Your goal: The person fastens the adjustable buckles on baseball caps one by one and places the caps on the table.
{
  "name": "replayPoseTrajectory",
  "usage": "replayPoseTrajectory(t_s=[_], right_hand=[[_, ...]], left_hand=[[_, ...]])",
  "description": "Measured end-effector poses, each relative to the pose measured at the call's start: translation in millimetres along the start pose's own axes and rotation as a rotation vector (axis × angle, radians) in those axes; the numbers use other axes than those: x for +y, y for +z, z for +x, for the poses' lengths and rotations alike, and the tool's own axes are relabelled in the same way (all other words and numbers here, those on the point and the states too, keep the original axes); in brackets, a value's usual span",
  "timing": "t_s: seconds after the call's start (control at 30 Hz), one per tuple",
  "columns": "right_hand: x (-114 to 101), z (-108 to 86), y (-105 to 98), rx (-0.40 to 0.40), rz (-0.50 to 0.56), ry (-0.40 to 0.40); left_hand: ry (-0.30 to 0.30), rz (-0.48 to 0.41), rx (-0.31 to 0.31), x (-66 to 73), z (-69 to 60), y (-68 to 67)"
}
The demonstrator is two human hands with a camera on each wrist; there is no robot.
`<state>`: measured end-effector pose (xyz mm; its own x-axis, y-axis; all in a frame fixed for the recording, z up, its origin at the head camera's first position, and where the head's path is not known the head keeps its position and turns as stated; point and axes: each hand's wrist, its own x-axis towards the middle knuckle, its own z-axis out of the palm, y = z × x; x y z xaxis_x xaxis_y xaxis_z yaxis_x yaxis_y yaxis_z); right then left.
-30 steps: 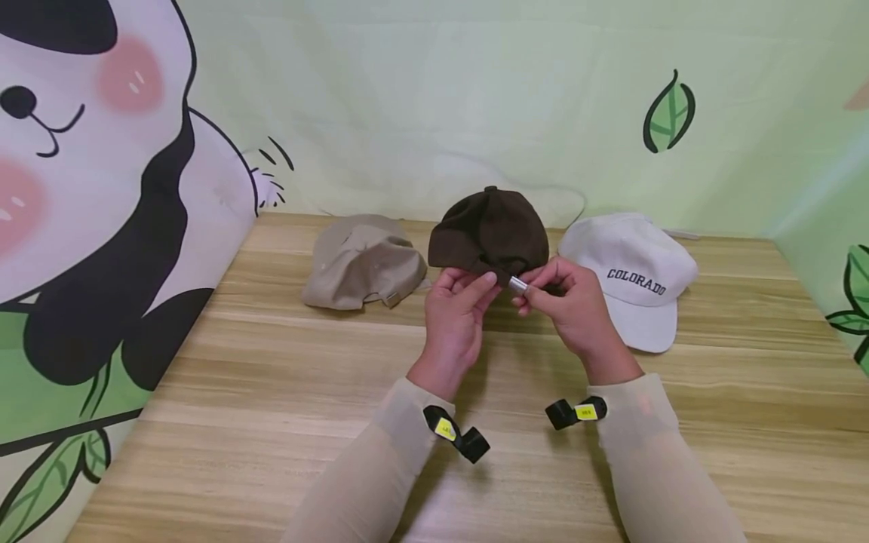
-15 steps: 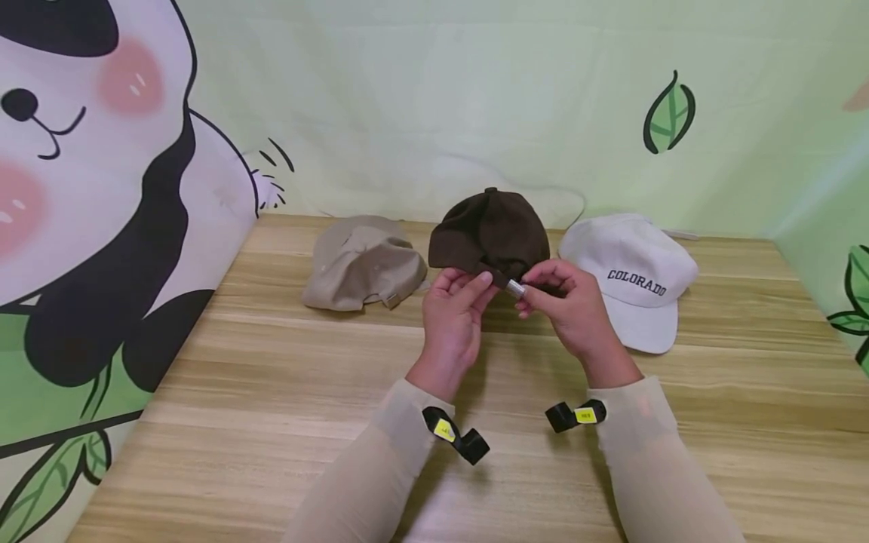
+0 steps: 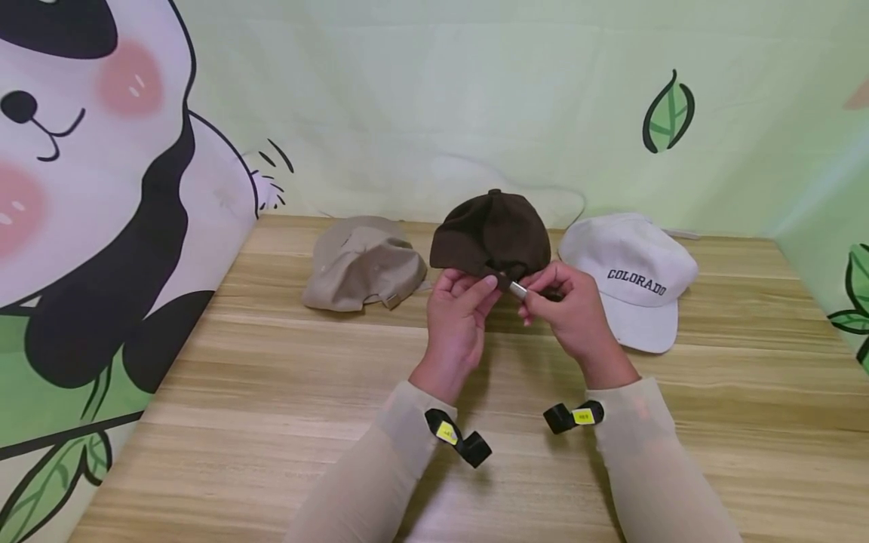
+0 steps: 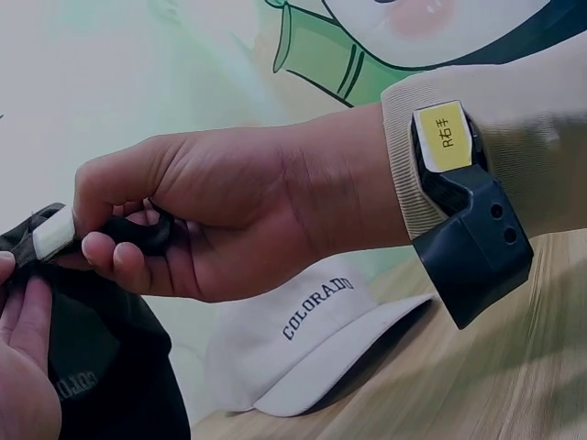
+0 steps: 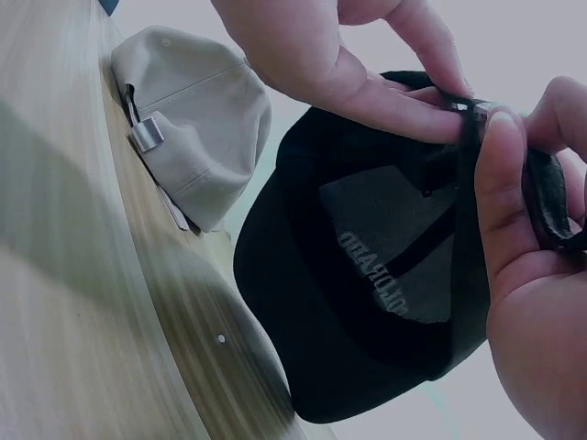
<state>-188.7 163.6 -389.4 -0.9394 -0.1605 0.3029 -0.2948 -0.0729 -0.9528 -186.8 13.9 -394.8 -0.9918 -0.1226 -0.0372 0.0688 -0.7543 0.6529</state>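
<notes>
The right hand (image 3: 577,309) has its grip, thumb against bent fingers, pinching the strap (image 3: 504,280) at its metal buckle (image 3: 518,290), while the left hand (image 3: 456,324) pinches the same strap between thumb and fingertips on the buckle's other side. Strung between the two, the strap's long axis slants downward from left to right along the near edge of the dark brown cap (image 3: 498,226). That cap sits crown up just beyond the fingers, its back opening toward the person; reversed lettering (image 5: 371,275) inside its front panel shows the front facing away. Whether its far side touches the counter (image 3: 271,392) I cannot tell. Left of the dark brown cap, just beside it, a beige cap (image 3: 360,264) lies with its own buckle on the near side. To the right of the dark brown cap lies a white cap (image 3: 627,245) reading "COLORADO", brim toward the person. Behind the dark brown cap rises a pale green wall (image 3: 434,98).
</notes>
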Motion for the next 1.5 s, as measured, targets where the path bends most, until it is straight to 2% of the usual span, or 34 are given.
replayPoseTrajectory(t_s=[0.2, 0.53, 0.9, 1.27, 1.5], right_hand=[[1, -0.3, 0, -0.003, 0.022, 0.01], [0, -1.5, 4, -0.028, 0.148, 0.021], [-1, 0.8, 10, 0.059, 0.04, 0.016], [2, 2.1, 11, 0.113, -0.049, 0.106], [4, 2.1, 11, 0.132, -0.046, 0.116]], left_hand=[[0.012, -0.001, -0.009, 0.2, -1.1, -0.7], [0.041, -0.007, -0.014, -0.6, 0.0, -1.0], [0.033, -0.033, -0.007, 1.5, -1.4, 1.2], [-0.021, -0.072, 0.012, 1.8, -0.8, 2.5], [-0.009, -0.081, 0.006, 1.9, -0.8, 1.3]])
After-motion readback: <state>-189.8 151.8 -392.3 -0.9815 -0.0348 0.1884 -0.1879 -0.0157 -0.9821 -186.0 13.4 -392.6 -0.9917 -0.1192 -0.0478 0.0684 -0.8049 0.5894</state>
